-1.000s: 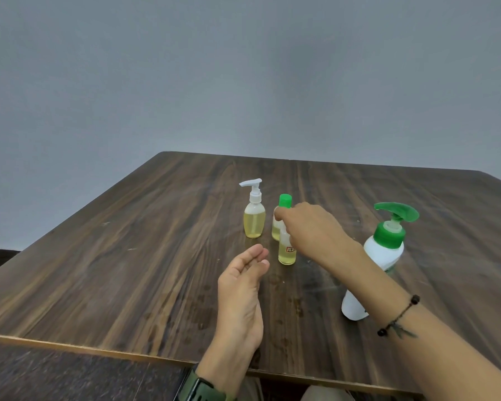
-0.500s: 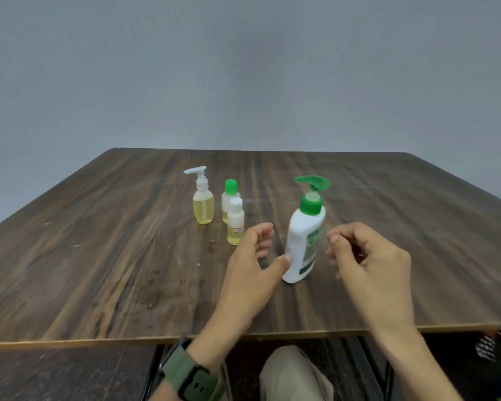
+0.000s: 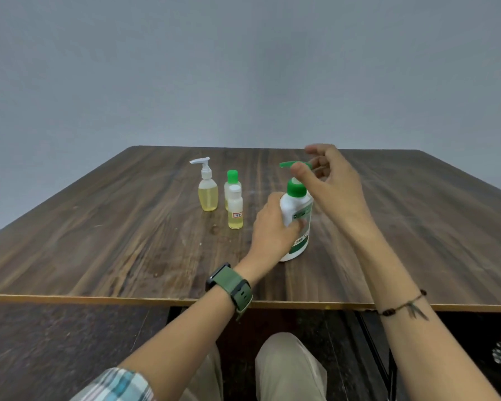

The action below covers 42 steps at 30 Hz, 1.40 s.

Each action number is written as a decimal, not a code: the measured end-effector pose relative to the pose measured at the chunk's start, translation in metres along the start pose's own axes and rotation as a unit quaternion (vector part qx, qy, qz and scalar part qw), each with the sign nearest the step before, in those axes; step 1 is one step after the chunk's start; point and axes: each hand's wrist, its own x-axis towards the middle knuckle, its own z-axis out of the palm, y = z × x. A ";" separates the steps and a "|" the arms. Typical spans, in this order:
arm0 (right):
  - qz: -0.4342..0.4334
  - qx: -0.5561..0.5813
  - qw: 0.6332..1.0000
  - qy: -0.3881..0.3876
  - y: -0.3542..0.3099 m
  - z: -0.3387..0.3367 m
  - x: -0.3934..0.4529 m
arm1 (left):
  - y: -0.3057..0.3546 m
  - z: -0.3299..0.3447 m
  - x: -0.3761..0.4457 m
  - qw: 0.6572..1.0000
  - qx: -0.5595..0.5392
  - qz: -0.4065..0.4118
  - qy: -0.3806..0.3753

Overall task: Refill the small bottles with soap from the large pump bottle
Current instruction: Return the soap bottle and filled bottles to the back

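Note:
The large white pump bottle [image 3: 301,208] with a green pump head [image 3: 289,164] stands upright near the table's front middle. My left hand [image 3: 272,227] grips its body from the left. My right hand [image 3: 333,186] is at the top, with the thumb in front of the pump head and curled fingers behind it, the index finger raised above. To the left stand three small bottles of yellow liquid: a clear one with a white pump [image 3: 207,192], one with a green cap [image 3: 232,179] and, in front of it, one with a white cap [image 3: 235,209].
The dark wooden table [image 3: 99,227] has its front edge just above my knees. A plain grey wall rises behind it. The small bottles stand close together, a short gap left of my left hand.
My left hand has closed around the large bottle's body. My right hand has risen from beside the bottle to its pump head. The view has tilted down a little.

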 end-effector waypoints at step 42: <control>-0.191 -0.083 0.906 -0.370 0.037 0.254 0.423 | -0.177 -0.179 0.414 0.957 -0.115 -0.141 -0.227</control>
